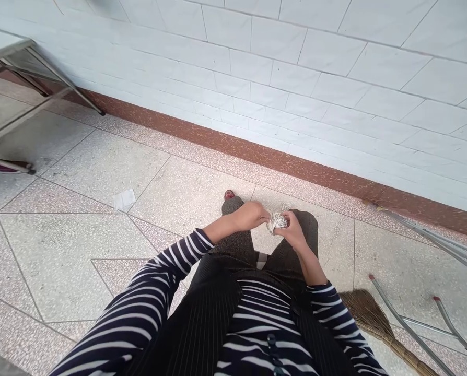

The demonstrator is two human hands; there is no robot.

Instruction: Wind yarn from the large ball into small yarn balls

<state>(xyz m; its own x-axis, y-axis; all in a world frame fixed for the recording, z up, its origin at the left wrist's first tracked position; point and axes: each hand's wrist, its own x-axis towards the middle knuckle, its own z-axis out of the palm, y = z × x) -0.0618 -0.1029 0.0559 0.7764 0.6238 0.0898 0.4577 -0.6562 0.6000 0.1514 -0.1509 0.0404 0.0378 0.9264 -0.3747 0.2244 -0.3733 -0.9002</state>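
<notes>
A small whitish bundle (277,223), ribbed and shaggy like gathered strands or folded layers, is between my hands above my knees; its exact kind I cannot make out. My right hand (293,231) wraps its fingers round the right side of it. From the left, my left hand (254,215) reaches in with its fingertips pinched together at the bundle's left edge. Those fingertips are partly hidden by the back of the hand. Both hands are over my dark trousers (233,243).
A metal-legged table (33,99) stands at the left by the tiled wall (257,68). On the speckled floor lies a white scrap of paper (124,199). To the right are a straw broom (366,313), a metal tube frame (425,321) and metal poles (433,234).
</notes>
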